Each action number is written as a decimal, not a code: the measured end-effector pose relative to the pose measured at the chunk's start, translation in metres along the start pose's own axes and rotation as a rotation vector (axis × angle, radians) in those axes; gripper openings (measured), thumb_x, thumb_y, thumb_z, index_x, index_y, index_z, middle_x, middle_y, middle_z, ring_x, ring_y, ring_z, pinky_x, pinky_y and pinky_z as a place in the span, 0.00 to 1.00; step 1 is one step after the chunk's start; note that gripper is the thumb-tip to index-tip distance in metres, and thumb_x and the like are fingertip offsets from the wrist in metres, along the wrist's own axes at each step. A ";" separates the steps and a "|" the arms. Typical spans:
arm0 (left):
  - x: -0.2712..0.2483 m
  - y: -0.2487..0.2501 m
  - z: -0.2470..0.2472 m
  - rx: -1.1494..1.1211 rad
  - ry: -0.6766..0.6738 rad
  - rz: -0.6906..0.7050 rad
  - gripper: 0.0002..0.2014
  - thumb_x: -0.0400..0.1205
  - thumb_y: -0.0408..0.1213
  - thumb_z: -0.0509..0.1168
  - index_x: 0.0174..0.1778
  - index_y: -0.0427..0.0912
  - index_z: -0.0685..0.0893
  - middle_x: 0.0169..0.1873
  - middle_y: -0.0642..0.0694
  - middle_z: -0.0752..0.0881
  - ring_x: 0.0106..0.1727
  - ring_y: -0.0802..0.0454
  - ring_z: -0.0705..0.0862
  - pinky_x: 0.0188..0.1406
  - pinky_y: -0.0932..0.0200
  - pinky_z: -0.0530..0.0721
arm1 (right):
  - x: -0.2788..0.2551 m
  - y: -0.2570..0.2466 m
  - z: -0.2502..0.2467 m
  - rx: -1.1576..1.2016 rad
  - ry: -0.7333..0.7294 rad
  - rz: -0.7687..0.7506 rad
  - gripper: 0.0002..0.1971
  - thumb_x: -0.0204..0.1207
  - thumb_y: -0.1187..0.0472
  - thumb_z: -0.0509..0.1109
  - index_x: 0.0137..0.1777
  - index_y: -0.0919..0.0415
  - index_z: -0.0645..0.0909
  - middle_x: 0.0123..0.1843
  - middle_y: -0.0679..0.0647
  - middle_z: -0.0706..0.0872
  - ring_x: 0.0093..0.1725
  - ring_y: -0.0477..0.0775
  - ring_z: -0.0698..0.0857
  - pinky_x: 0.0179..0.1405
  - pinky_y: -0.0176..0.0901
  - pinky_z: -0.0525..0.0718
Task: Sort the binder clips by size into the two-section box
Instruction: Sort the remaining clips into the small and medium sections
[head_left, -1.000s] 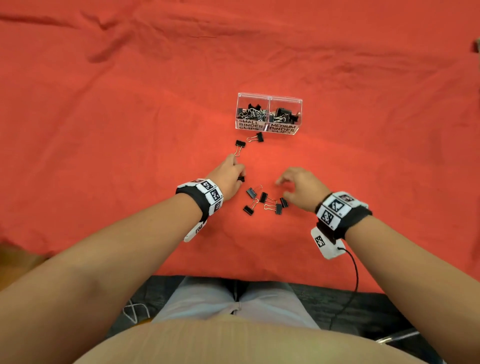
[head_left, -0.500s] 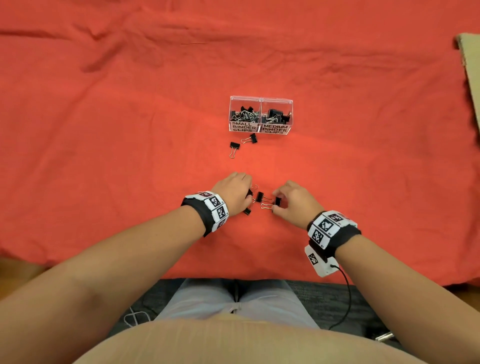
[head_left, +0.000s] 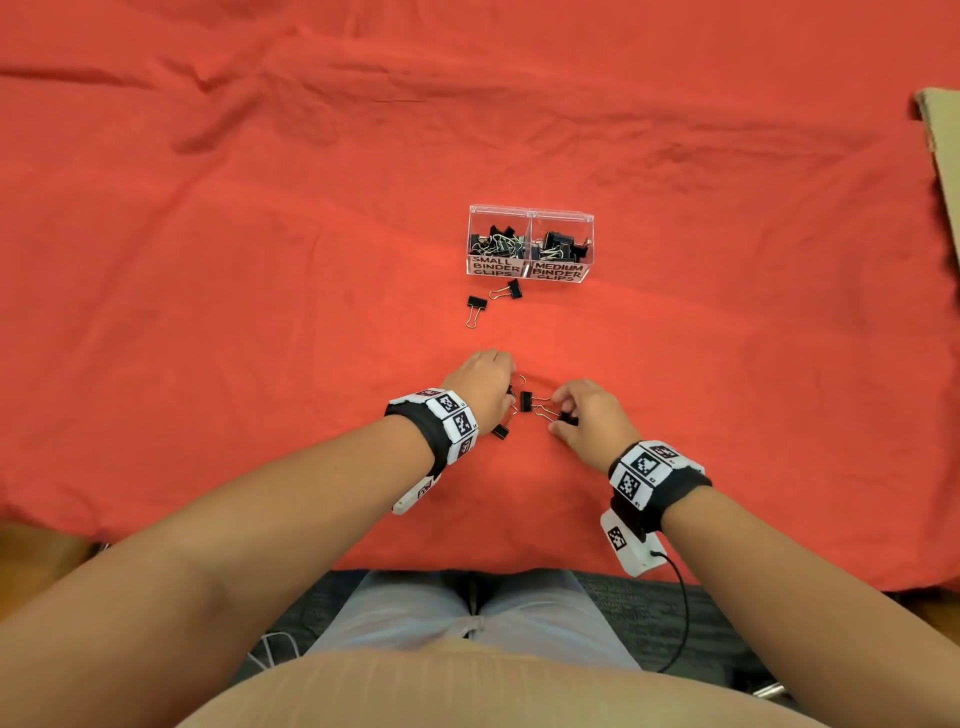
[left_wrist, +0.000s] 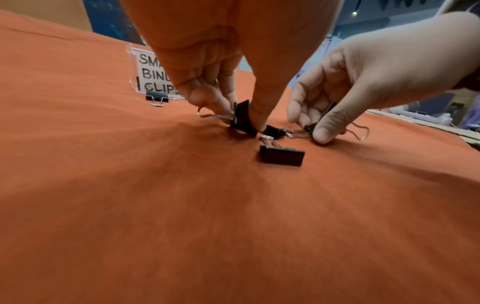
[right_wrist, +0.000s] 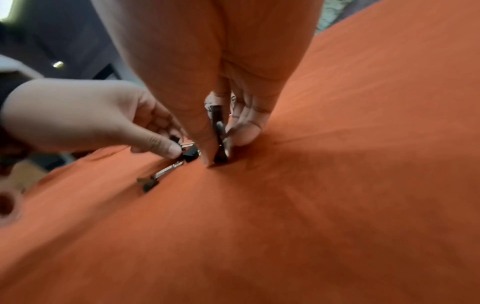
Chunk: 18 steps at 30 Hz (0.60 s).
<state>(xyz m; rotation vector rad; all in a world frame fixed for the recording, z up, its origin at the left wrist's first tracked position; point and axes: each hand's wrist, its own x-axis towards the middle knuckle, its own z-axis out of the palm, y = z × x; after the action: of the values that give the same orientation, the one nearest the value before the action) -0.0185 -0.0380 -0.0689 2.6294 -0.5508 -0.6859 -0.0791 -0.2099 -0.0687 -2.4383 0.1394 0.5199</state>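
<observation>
Upright, tilted binder clip (left_wrist: 242, 118) pinched by left hand (left_wrist: 207, 61), handles leftward

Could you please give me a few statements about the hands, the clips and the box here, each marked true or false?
1. The left hand pinches a binder clip on the cloth. True.
2. The right hand rests flat and holds nothing. False: it pinches a clip.
3. Both sections of the box hold clips. True.
4. No loose clips lie near the box. False: two clips lie just in front of it.
</observation>
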 end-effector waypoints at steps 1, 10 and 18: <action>0.002 -0.001 0.000 -0.009 0.000 -0.017 0.18 0.80 0.40 0.67 0.64 0.40 0.75 0.64 0.43 0.78 0.70 0.44 0.73 0.67 0.46 0.77 | 0.003 0.000 -0.001 0.019 0.008 0.036 0.15 0.69 0.67 0.75 0.55 0.62 0.80 0.47 0.52 0.77 0.45 0.49 0.76 0.52 0.43 0.78; 0.007 -0.006 -0.001 -0.032 -0.052 -0.040 0.12 0.81 0.39 0.66 0.57 0.39 0.81 0.57 0.41 0.78 0.64 0.41 0.76 0.63 0.45 0.78 | 0.032 -0.002 -0.030 -0.001 0.049 0.108 0.02 0.72 0.63 0.74 0.43 0.61 0.86 0.47 0.57 0.84 0.49 0.56 0.83 0.50 0.40 0.76; 0.021 -0.016 -0.030 -0.145 0.003 -0.055 0.07 0.79 0.38 0.68 0.50 0.41 0.85 0.54 0.43 0.83 0.57 0.43 0.82 0.60 0.52 0.80 | 0.103 -0.048 -0.099 0.142 0.294 0.051 0.01 0.75 0.63 0.72 0.43 0.58 0.82 0.44 0.54 0.89 0.42 0.50 0.84 0.47 0.44 0.83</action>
<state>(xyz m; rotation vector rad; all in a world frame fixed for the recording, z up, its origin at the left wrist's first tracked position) 0.0185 -0.0263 -0.0596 2.5174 -0.4130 -0.7109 0.0589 -0.2294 -0.0116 -2.3627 0.3494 0.1629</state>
